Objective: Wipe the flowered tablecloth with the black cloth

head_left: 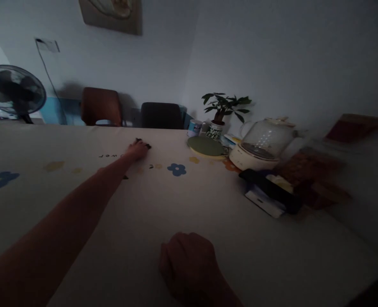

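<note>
Stretched far across the table, my left hand is closed over a small dark object. Only bits of that object stick out past the fingers, so its kind is unclear. My right hand rests near the front of the table with its fingers curled into a fist. Whatever it may hold is hidden. Under both hands lies a pale tablecloth printed with flowers and letters. A blue printed flower lies to the right of my left hand.
On the right stand a glass kettle on a white base, a round green mat, a potted plant, a can and a dark box-like item. Beyond the table are a brown chair, a dark chair and a fan.
</note>
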The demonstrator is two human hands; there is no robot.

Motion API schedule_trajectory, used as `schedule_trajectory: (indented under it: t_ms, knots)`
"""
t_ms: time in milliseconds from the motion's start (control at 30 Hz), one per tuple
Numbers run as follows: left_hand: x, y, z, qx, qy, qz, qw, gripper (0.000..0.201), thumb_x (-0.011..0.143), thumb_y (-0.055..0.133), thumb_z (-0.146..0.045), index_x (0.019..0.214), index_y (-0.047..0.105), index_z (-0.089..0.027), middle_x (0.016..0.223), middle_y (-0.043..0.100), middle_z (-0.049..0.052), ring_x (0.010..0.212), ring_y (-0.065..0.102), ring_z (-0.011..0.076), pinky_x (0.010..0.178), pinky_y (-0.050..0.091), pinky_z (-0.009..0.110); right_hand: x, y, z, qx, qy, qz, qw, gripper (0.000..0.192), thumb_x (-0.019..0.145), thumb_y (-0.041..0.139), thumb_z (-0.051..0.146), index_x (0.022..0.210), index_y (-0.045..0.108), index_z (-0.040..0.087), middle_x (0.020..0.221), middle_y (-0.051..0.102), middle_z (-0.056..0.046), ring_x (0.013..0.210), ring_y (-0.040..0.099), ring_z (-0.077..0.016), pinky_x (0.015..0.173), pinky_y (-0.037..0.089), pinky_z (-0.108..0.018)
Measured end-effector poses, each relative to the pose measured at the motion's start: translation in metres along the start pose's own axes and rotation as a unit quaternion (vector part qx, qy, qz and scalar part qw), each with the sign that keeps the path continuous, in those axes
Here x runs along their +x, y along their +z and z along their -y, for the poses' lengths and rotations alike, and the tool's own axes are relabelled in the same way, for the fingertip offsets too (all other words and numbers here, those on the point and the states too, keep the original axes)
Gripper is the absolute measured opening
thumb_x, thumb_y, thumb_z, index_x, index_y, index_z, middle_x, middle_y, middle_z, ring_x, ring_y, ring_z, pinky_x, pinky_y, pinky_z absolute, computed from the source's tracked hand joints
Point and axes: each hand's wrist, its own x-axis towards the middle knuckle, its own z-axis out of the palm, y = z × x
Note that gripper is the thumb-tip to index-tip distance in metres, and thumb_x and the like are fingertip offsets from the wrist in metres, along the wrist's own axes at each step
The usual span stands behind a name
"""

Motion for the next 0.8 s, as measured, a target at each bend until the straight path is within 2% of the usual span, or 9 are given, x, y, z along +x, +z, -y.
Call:
schedule_trajectory:
  t_ms: [100, 200, 300, 400, 467, 567, 700, 800]
  knots:
    - [0.028, 0.008, -0.078, -0.016, 0.107, 0.023, 0.994, 0.034, 0.095, 0.06, -0.038, 0.119, 0.061, -0.015, 0.137, 0.053, 0.012, 0.131, 0.047, 0.0285, 0.11, 0.04, 0.054, -0.002, 0.001, 0.0, -0.002, 0.001, 0.007, 1.0, 0.032, 0.09, 0.045, 0.01, 0.059, 0.049, 0.019, 0.053, 0.044, 0.002, 0.05, 0.031, -0.0116, 0.05, 0.021, -0.031]
    - [0.036, 0.013, -0.147, -0.04, 0.199, 0.039, 0.978, 0.038, 0.096, 0.058, -0.039, 0.126, 0.059, -0.015, 0.139, 0.053, 0.013, 0.129, 0.05, 0.0278, 0.109, 0.042, 0.053, -0.003, 0.002, 0.0, -0.004, 0.005, 0.014, 1.0, 0.03, 0.088, 0.047, 0.009, 0.06, 0.05, 0.019, 0.053, 0.043, 0.002, 0.051, 0.032, -0.0123, 0.05, 0.02, -0.031]
    - [0.024, 0.017, -0.206, -0.064, 0.285, 0.045, 0.955, 0.038, 0.1, 0.047, -0.034, 0.134, 0.055, -0.018, 0.143, 0.052, 0.012, 0.132, 0.049, 0.0247, 0.111, 0.041, 0.046, -0.003, 0.001, -0.001, -0.008, 0.004, 0.001, 1.0, 0.029, 0.086, 0.048, 0.007, 0.059, 0.048, 0.02, 0.053, 0.043, 0.002, 0.051, 0.032, -0.0128, 0.051, 0.02, -0.032]
    - [-0.004, 0.019, -0.248, -0.083, 0.376, 0.043, 0.922, 0.04, 0.101, 0.039, -0.029, 0.138, 0.053, -0.024, 0.147, 0.051, 0.006, 0.139, 0.043, 0.0196, 0.116, 0.035, 0.036, -0.004, -0.001, -0.004, 0.003, 0.01, -0.027, 1.0, 0.031, 0.087, 0.047, 0.008, 0.059, 0.046, 0.021, 0.053, 0.044, 0.002, 0.051, 0.033, -0.0123, 0.052, 0.022, -0.031]
    - [-0.027, 0.019, -0.264, -0.093, 0.422, 0.037, 0.901, 0.043, 0.102, 0.036, -0.031, 0.141, 0.05, -0.024, 0.149, 0.049, 0.005, 0.141, 0.04, 0.0182, 0.116, 0.034, 0.033, -0.004, -0.002, -0.007, 0.004, 0.017, -0.05, 0.999, 0.032, 0.09, 0.044, 0.009, 0.06, 0.044, 0.021, 0.053, 0.045, 0.002, 0.052, 0.034, -0.0118, 0.053, 0.023, -0.031]
    - [-0.061, 0.017, -0.266, -0.102, 0.465, 0.026, 0.879, 0.046, 0.103, 0.032, -0.034, 0.145, 0.046, -0.02, 0.15, 0.048, 0.005, 0.142, 0.038, 0.0182, 0.116, 0.034, 0.033, -0.004, -0.001, -0.013, -0.018, 0.035, -0.072, 0.997, 0.034, 0.093, 0.039, 0.01, 0.061, 0.042, 0.022, 0.053, 0.044, 0.003, 0.051, 0.035, -0.0106, 0.053, 0.024, -0.03]
    - [-0.103, 0.013, -0.244, -0.1, 0.477, 0.01, 0.873, 0.048, 0.103, 0.034, -0.035, 0.145, 0.045, -0.017, 0.149, 0.049, 0.008, 0.141, 0.04, 0.0214, 0.117, 0.033, 0.035, -0.003, 0.0, -0.022, -0.065, 0.061, -0.102, 0.991, 0.037, 0.096, 0.039, 0.015, 0.06, 0.039, 0.022, 0.05, 0.041, 0.004, 0.047, 0.035, -0.0097, 0.051, 0.023, -0.03]
    - [-0.139, 0.008, -0.216, -0.077, 0.477, 0.001, 0.875, 0.048, 0.101, 0.044, -0.035, 0.145, 0.047, -0.019, 0.148, 0.05, 0.01, 0.137, 0.045, 0.0233, 0.114, 0.037, 0.036, -0.005, 0.001, -0.031, -0.102, 0.054, -0.077, 0.99, 0.037, 0.096, 0.043, 0.02, 0.06, 0.043, 0.022, 0.048, 0.047, 0.004, 0.046, 0.041, -0.0097, 0.05, 0.025, -0.028]
